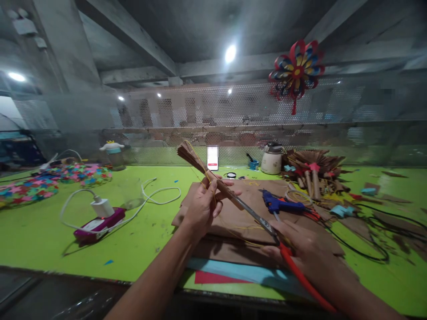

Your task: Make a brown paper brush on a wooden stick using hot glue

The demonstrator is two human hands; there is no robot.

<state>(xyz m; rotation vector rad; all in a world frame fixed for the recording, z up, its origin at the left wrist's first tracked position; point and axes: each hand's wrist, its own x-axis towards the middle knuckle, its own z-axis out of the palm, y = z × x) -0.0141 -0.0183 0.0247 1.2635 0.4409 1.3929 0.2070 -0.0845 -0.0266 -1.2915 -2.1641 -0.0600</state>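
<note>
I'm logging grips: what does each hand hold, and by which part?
The left hand holds pleated brown paper around its middle; the right hand holds scissors where the blades meet the red handles.

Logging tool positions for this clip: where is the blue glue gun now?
In the head view, the blue glue gun lies right of centre on the brown paper, just beyond the right hand.

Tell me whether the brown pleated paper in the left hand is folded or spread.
Folded: the brown pleated paper forms a narrow bundle, its pleats close together, held in the left hand.
</note>
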